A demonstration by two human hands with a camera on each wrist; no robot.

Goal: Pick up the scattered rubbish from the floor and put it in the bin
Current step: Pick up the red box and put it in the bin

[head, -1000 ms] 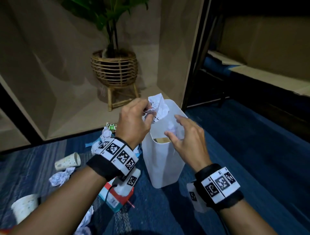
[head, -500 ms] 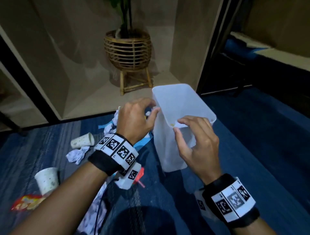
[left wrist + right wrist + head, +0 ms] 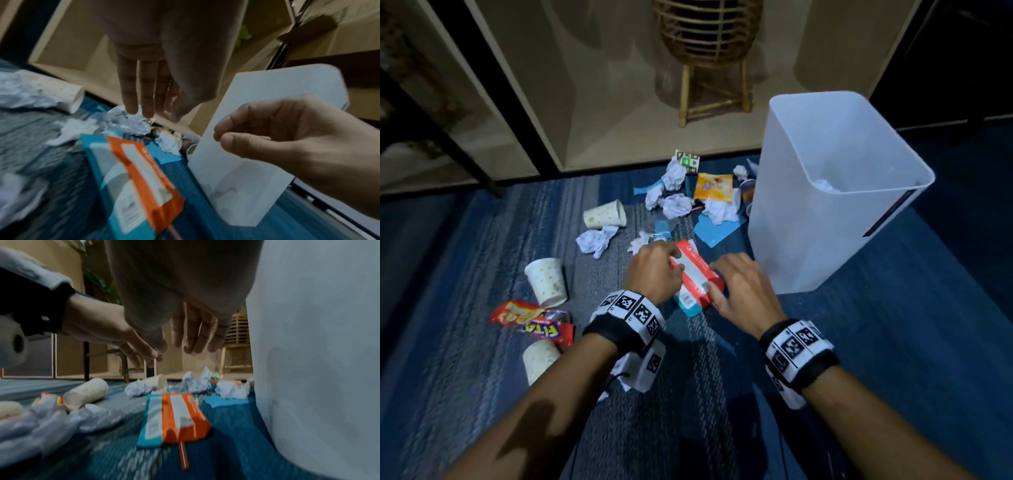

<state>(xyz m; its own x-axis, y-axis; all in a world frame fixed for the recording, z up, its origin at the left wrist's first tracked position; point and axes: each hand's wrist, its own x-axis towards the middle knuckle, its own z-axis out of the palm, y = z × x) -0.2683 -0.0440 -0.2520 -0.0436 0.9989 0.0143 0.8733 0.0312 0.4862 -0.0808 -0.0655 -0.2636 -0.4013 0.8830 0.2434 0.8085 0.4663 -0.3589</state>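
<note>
Our left hand (image 3: 654, 270) and right hand (image 3: 743, 291) hover loosely spread above the flat orange-and-teal packet (image 3: 693, 284), which lies on the carpet just beside the white plastic bin (image 3: 808, 233). The head view shows crumpled paper (image 3: 825, 186) inside that bin; both wrist views show only its wall.

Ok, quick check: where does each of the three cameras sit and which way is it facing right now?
Head: high up, facing down at floor litter; both hands, left hand and right hand, over the orange packet.
Left wrist: low, looking along straight fingers toward the bin.
Right wrist: near the floor, looking along fingers at paper cups.
Shared: all show packet and bin.
</note>
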